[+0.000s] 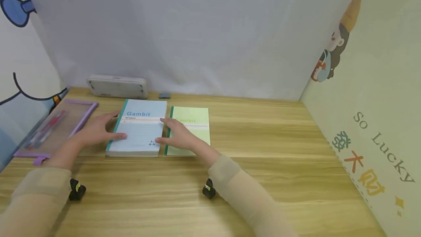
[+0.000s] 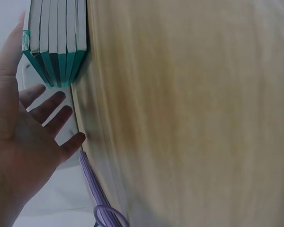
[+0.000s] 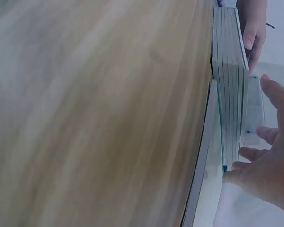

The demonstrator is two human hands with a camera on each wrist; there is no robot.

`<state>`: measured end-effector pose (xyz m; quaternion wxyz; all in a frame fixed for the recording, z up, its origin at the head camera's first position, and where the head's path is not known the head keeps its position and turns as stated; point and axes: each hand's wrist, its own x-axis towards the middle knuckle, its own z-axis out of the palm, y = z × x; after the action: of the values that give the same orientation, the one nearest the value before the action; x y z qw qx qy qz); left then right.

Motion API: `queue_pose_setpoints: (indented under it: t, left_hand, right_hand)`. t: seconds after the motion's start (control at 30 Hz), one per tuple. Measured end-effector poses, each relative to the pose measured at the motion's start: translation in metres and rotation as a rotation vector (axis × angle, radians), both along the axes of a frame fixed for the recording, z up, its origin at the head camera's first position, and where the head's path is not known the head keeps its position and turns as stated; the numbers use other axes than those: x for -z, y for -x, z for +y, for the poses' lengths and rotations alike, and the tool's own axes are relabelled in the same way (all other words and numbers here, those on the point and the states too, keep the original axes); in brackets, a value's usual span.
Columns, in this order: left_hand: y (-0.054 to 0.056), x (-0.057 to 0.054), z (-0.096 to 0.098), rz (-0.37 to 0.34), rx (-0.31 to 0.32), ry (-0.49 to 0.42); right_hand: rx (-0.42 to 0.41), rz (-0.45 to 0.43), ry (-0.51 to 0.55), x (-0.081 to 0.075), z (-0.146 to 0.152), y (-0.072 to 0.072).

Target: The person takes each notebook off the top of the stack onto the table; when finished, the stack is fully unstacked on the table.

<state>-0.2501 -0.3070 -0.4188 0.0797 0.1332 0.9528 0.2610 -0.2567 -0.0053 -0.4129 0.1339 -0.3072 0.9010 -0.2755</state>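
A stack of several blue "Gambit" notebooks (image 1: 139, 134) with teal spines lies on the table, edges aligned in the left wrist view (image 2: 58, 28). My left hand (image 1: 97, 129) is at its left side, thumb over the cover and fingers spread along the spine side. Over on the right side, my right hand (image 1: 179, 136) reaches across a green notebook (image 1: 197, 114), its thumb and index fingertips at the stack's right edge. The right wrist view shows that hand (image 3: 270, 161) with fingers apart beside the page edges.
Left of the stack lies a purple-edged zip pouch (image 1: 70, 121) with pens (image 1: 46, 129) inside. A white case (image 1: 118, 87) stands at the back by the curtain (image 1: 213, 39), and a small grey-blue block (image 1: 164, 96) sits beside it. Bare wooden tabletop (image 1: 263, 164) extends to the right.
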Motion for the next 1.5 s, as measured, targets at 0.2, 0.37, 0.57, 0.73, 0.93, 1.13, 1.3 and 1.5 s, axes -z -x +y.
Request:
queue_pose_setpoints:
  t: [0.2, 0.37, 0.57, 0.73, 0.93, 1.13, 1.3, 1.5]
  left_hand:
    - [0.000, 0.004, -0.003, -0.029, -0.007, 0.012]
    - [0.000, 0.003, -0.001, -0.022, -0.003, -0.007]
    - [-0.002, -0.002, 0.002, -0.023, 0.004, -0.042]
    - [-0.002, -0.004, 0.005, -0.022, -0.002, -0.034]
    - [0.000, -0.005, 0.007, -0.020, -0.018, -0.037]
    - [-0.003, -0.011, 0.007, -0.001, 0.004, -0.071]
    - [-0.005, -0.020, 0.011, 0.023, 0.027, -0.065]
    - [-0.007, -0.034, 0.021, 0.035, 0.065, -0.081]
  right_hand:
    - [-0.008, -0.008, -0.082, 0.001, -0.013, -0.005]
    - [0.002, -0.002, -0.091, 0.002, -0.015, -0.006]
    - [0.027, -0.008, -0.074, 0.003, -0.013, -0.009]
    - [0.049, -0.008, -0.072, 0.003, -0.012, -0.010]
    - [0.066, -0.009, -0.067, 0.001, -0.011, -0.010]
    - [0.083, -0.027, -0.041, -0.002, -0.007, -0.007]
    - [0.098, -0.041, 0.000, -0.008, 0.000, -0.004]
    - [0.093, -0.019, 0.054, -0.017, 0.016, -0.002]
